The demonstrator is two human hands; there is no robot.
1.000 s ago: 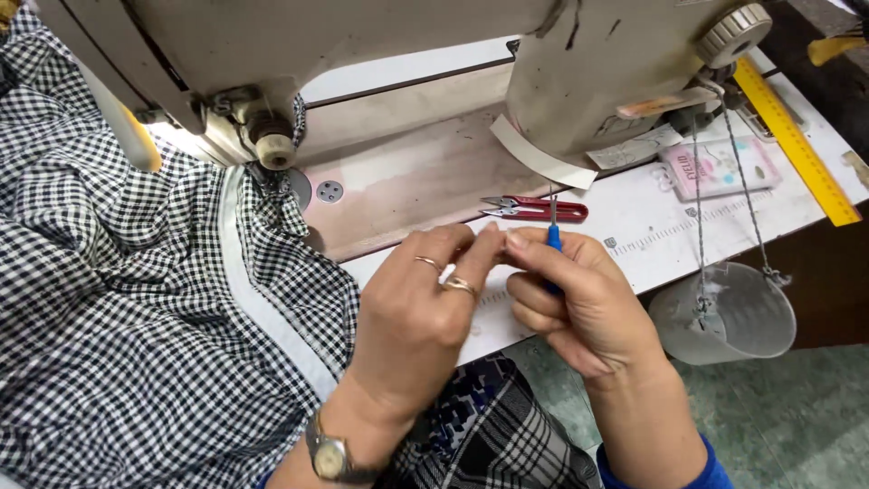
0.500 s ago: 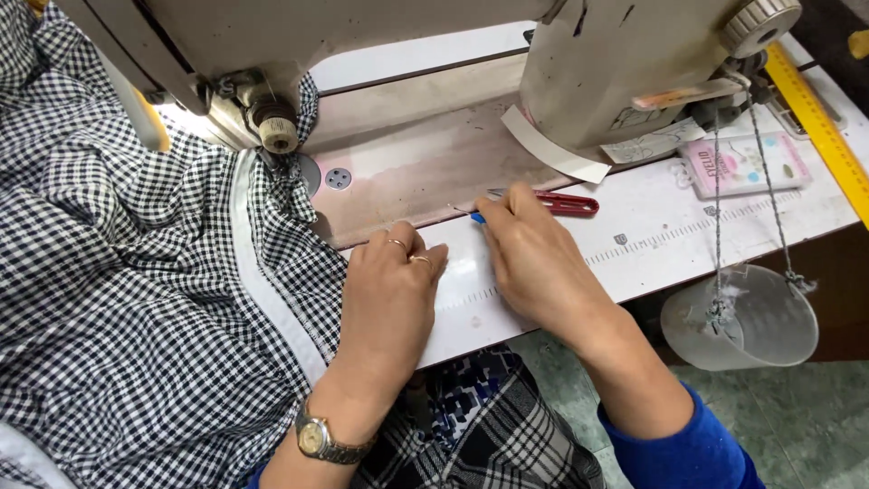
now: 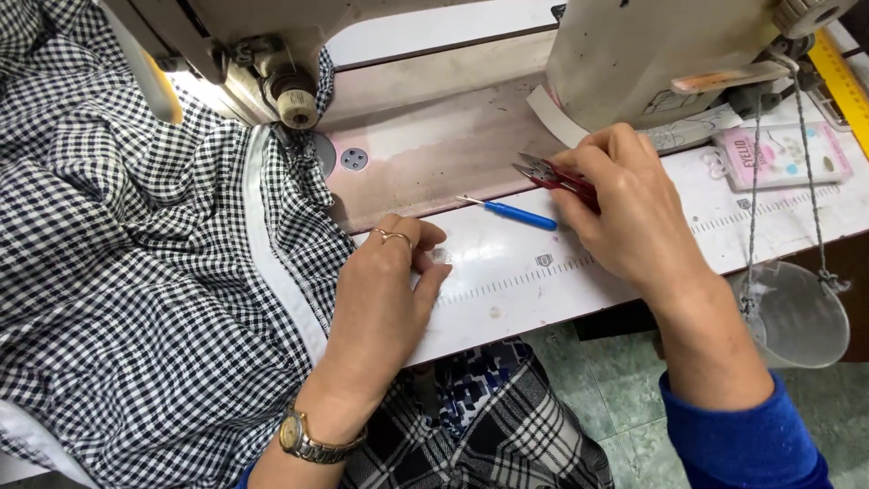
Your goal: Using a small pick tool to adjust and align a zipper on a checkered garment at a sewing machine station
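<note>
Right hand point(image 3: 634, 213) closes its grip on small red-handled metal thread snips point(image 3: 554, 176), blades pointing to nine o'clock, ready for use. Left hand point(image 3: 385, 299) lies flat, released, steadying the black-and-white checked fabric point(image 3: 136, 299) at its nine o'clock on the white table point(image 3: 561, 272). A blue-handled seam ripper point(image 3: 511, 213) lies loose between both hands.

Sewing workshop: industrial sewing machine point(image 3: 634, 54), ruler-marked worktable point(image 3: 543, 272), checked fabric point(image 3: 118, 272), thread snips point(image 3: 552, 177).
</note>
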